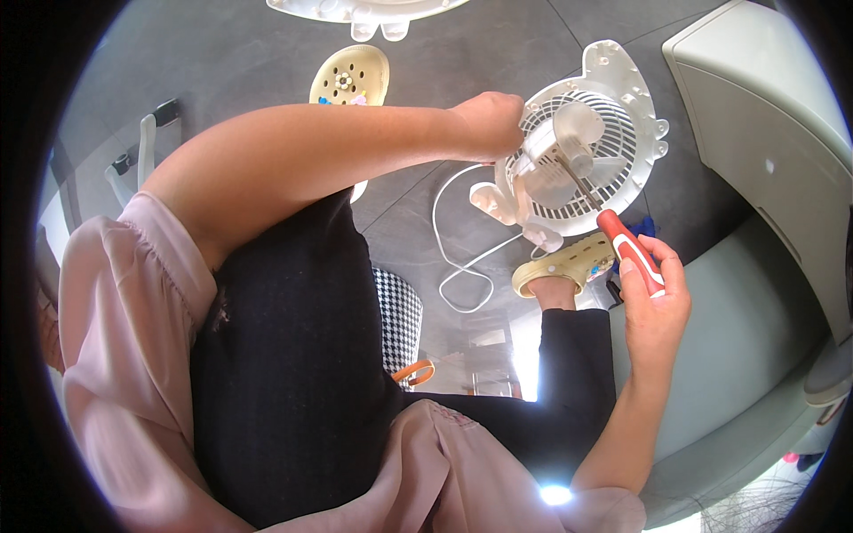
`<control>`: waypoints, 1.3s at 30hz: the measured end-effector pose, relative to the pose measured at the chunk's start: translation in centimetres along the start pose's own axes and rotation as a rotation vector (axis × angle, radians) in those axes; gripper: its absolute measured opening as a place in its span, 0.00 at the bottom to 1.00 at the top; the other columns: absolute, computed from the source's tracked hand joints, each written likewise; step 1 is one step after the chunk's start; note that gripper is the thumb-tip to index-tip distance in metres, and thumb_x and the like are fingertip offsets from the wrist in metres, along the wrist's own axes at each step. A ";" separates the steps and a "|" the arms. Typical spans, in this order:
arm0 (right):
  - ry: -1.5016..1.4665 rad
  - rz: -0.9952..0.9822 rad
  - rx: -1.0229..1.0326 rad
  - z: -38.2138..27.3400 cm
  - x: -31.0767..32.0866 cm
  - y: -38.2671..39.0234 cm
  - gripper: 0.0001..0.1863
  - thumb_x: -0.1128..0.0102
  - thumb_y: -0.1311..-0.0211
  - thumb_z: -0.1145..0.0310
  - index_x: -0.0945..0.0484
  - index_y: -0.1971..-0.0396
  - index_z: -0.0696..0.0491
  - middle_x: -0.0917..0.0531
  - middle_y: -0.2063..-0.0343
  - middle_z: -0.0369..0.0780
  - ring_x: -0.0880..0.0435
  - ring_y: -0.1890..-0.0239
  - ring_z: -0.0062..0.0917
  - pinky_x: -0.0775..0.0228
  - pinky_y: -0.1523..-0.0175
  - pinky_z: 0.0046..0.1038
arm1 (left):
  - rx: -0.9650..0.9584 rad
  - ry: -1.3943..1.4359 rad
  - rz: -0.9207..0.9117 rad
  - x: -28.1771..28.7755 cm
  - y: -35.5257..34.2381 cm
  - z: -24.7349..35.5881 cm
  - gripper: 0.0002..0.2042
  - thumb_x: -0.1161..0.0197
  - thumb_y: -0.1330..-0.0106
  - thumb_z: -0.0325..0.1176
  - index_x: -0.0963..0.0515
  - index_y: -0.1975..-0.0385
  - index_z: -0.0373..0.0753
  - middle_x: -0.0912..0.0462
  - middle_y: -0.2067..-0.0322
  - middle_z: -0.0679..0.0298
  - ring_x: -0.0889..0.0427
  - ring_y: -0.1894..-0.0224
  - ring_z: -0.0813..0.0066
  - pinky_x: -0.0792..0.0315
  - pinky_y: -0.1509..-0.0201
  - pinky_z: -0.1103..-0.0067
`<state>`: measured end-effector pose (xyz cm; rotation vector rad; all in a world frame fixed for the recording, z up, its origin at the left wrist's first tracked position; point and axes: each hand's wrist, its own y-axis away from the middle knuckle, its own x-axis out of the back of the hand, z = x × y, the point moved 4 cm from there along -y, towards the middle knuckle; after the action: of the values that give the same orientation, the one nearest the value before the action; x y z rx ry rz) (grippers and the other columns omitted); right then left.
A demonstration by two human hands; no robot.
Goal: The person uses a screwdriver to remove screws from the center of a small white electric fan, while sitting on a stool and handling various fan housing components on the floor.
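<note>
My right hand [656, 306] is wrapped round the red and white handle of a screwdriver [633, 255]. Its metal shaft slants up and left, and the tip meets the middle of a white plastic fan housing [635, 169]. That housing has a round slatted grille, ear-like lobes and a motor [577, 129] at its centre. At the housing's left edge, my left hand [493, 124] is closed with the knuckles up. Its fingertips are hidden, but it appears to grip the housing there.
A white cord [435, 218] loops over the grey tiled floor. Another white plastic shell [373, 9] lies at the far edge. Cream clogs [348, 73] are on my feet. A pale cabinet [755, 89] and a grey-green padded seat [729, 329] stand at right, a houndstooth item [397, 311] near my legs.
</note>
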<state>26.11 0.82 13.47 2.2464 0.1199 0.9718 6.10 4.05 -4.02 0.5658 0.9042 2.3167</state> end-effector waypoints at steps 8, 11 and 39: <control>0.050 -0.016 0.051 -0.9 -0.3 0.7 0.15 0.43 0.43 0.76 0.27 0.55 0.61 0.19 0.66 0.40 0.22 0.65 0.18 0.29 0.60 0.21 | 0.049 0.073 -0.019 0.2 0.4 0.2 0.09 0.55 0.39 0.28 0.31 0.68 0.28 0.21 0.76 0.52 0.18 0.74 0.63 0.24 0.66 0.71; 0.037 -0.003 0.057 -0.8 -0.7 0.7 0.15 0.42 0.43 0.76 0.27 0.55 0.60 0.18 0.66 0.40 0.21 0.65 0.18 0.29 0.60 0.22 | 0.050 0.077 -0.026 0.2 0.2 -0.1 0.08 0.54 0.39 0.28 0.32 0.68 0.27 0.22 0.73 0.52 0.18 0.76 0.68 0.24 0.69 0.74; -0.425 0.082 -0.399 0.9 -2.2 -0.4 0.20 0.41 0.42 0.63 0.29 0.55 0.60 0.28 0.83 0.34 0.39 0.91 0.11 0.49 0.88 0.16 | -0.051 -0.071 0.078 -0.1 0.1 0.5 0.09 0.55 0.38 0.26 0.30 0.67 0.27 0.21 0.76 0.49 0.18 0.75 0.62 0.25 0.67 0.71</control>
<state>25.17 -0.14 11.44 2.0386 -0.3289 0.4845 6.45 4.14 -3.70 0.6675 0.8005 2.3660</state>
